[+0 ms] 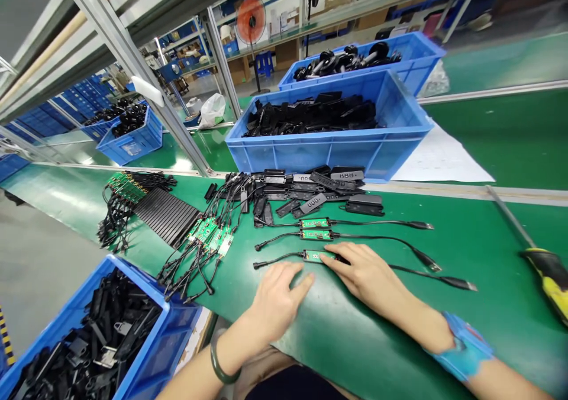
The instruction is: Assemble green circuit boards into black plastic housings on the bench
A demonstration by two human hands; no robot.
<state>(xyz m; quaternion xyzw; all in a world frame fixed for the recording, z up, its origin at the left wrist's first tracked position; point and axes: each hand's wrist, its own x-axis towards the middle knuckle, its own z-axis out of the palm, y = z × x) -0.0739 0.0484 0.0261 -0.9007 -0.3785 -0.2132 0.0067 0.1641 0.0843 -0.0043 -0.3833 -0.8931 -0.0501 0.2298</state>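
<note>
My right hand (pixel 364 270) rests at the nearest green circuit board (pixel 313 256), its thumb and index finger gripping the right end. A short black lead runs left from this board, and a longer cable with a USB plug (pixel 461 283) runs right. My left hand (pixel 279 299) is just below the board's left side, thumb apart from the fingers, holding nothing. Beyond lie two similar boards, the middle one (pixel 316 235) and the far one (pixel 315 223), each with cables on both ends. A bunch of wired circuit boards (pixel 213 237) lies to the left.
Loose black casings (pixel 315 205) lie before a blue bin (pixel 328 151) of black parts. Stacked black strips (pixel 166 215) and more wired boards (pixel 126 187) sit farther left. Another blue bin (pixel 164 311) stands lower left. A yellow-black screwdriver (pixel 545 270) lies right, near white paper (pixel 444 157).
</note>
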